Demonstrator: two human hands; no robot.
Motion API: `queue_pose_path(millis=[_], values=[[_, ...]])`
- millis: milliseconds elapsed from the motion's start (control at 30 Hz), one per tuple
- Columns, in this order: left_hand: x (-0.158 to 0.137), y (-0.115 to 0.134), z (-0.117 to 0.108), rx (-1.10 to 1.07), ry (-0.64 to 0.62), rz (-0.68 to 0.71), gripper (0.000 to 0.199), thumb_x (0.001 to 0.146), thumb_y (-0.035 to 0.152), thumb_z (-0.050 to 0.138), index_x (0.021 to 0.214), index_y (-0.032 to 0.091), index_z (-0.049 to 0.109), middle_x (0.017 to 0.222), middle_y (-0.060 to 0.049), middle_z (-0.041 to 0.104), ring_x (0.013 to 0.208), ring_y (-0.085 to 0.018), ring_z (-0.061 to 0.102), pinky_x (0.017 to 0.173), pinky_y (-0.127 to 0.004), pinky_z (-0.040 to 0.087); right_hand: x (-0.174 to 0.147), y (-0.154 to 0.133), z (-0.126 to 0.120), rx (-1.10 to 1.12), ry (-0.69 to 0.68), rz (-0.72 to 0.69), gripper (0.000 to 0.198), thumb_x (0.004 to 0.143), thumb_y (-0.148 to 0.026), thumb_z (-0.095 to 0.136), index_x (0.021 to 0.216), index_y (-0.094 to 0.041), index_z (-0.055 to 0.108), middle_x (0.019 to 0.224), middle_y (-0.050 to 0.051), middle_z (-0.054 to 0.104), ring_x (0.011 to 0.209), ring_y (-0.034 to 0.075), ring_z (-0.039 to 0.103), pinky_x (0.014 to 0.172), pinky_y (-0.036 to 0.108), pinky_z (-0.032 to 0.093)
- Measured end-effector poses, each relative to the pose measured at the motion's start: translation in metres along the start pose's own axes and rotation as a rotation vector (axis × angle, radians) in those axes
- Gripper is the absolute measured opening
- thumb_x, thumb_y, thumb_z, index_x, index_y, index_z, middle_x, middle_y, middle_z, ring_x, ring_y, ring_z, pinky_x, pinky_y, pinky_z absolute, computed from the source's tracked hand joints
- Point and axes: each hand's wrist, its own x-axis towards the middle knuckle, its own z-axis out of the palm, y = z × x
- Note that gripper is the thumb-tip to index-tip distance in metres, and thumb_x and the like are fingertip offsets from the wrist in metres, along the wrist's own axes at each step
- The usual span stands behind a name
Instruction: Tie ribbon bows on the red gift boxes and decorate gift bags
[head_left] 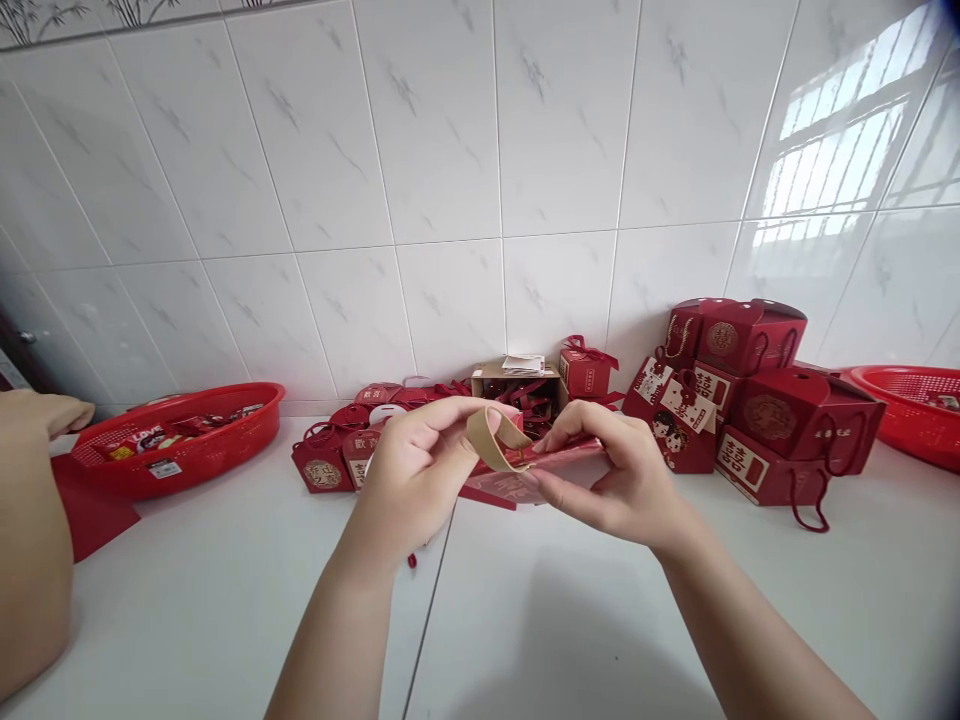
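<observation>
Closest to the camera, my bare forearms (337, 640) reach across the white tabletop (247, 610), and the work is held up in front of the open cardboard box (491, 370). My left hand (424, 470) pinches a tan band (484, 440) that bends into a loop, and my right hand (607, 470) grips the red card piece (566, 458) lying between the two. I'd judge this one only partway done, since I see no closed box shape; whether band and card are a single piece is hard to tell, as my hands cover the join. Others look complete: the stacked gift boxes (799, 415) right of the open cardboard box and the smaller red boxes (322, 468) left of it. How many remain, I can't say. For writing, 囍 stands on pale panels (742, 462) of the stacked gift boxes, 歡喜 on the smaller red boxes, and "LOVE" on a packet (146, 437) in the red basket (217, 453) far left of the open cardboard box; the basket's white label (165, 468) is too small to read.
</observation>
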Motion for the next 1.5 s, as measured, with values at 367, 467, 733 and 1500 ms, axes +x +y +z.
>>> queue_pose_path(millis=[367,467,733,1500], values=[[-0.0004,0.0030,-0.0010,0.047,-0.049,0.003,0.017,0.085,0.033,0.067,0.099,0.025,0.073,0.089,0.000,0.073,0.082,-0.014,0.069,0.070,-0.021,0.057,-0.0017,-0.0013,-0.0005,-0.001,0.007,-0.006,0.021,0.075,-0.022,0.071,0.077,-0.021,0.050,0.067,0.000,0.060,0.059,0.014,0.053,0.054,0.027,0.039],[-0.0005,0.0033,-0.0018,0.046,-0.050,0.033,0.014,0.086,0.033,0.067,0.095,0.024,0.074,0.087,0.000,0.073,0.083,-0.013,0.068,0.071,-0.019,0.056,-0.0014,-0.0008,0.0000,0.003,0.002,0.010,0.021,0.075,-0.022,0.071,0.077,-0.021,0.050,0.068,0.000,0.061,0.059,0.014,0.053,0.054,0.028,0.038],[0.0002,0.0027,-0.0018,0.029,-0.091,0.060,0.011,0.085,0.029,0.067,0.087,0.022,0.073,0.075,0.001,0.070,0.065,-0.009,0.063,0.053,-0.014,0.051,-0.0012,-0.0022,0.0021,0.016,-0.024,0.032,0.023,0.073,-0.019,0.072,0.075,-0.021,0.050,0.064,-0.003,0.058,0.056,0.011,0.047,0.054,0.026,0.036],[-0.0044,-0.0019,-0.0050,-0.059,-0.168,0.172,0.018,0.083,0.021,0.066,0.101,0.020,0.068,0.079,-0.003,0.067,0.069,-0.014,0.064,0.058,-0.022,0.056,0.0018,-0.0029,0.0065,0.088,0.100,-0.224,0.025,0.077,-0.013,0.072,0.074,-0.023,0.050,0.087,0.002,0.077,0.079,0.019,0.070,0.069,0.034,0.046]])
